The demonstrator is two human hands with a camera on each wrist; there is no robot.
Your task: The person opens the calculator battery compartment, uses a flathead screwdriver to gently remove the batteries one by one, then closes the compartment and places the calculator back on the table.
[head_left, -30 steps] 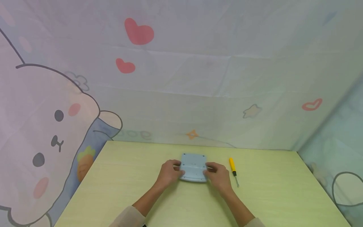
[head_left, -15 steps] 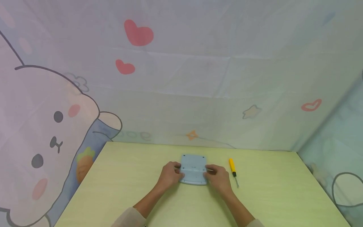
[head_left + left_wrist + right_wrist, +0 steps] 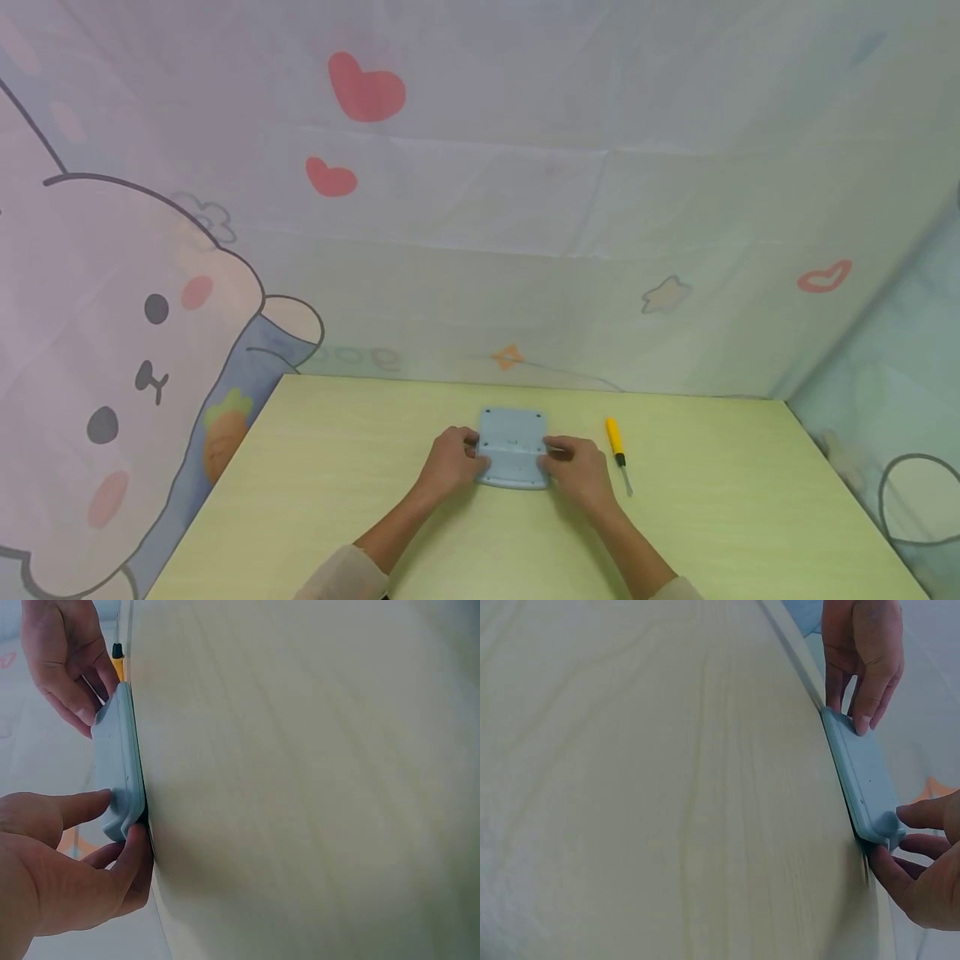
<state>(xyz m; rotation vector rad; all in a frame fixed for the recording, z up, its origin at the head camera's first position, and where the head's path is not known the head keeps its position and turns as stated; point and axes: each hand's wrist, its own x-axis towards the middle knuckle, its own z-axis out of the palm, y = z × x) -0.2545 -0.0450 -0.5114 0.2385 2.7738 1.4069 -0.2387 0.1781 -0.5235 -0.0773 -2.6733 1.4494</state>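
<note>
A flat light-blue plastic device (image 3: 513, 427), squarish with small dark screw holes in its upturned back, is held low over the table. My left hand (image 3: 447, 462) grips its left side, and my right hand (image 3: 577, 469) the right side. In the left wrist view, the thumb of my left hand (image 3: 67, 862) presses on the upper face of the device (image 3: 118, 761), with fingers tucked under its edge. The right wrist view shows a matching pinch by my right hand (image 3: 930, 881) at the near corner of the device (image 3: 866, 780). Its underside is hidden.
To the right of my right hand lies a screwdriver (image 3: 616, 442) with a yellow and black handle, its metal tip toward me. The pale wooden table (image 3: 322, 467) ends at a printed cloth backdrop (image 3: 480, 208) behind and at the sides.
Since one second ago, the device has come down slightly toward me and its back shows more squarely, both hands moving along with it. Over the last half second, almost nothing has shifted.
</note>
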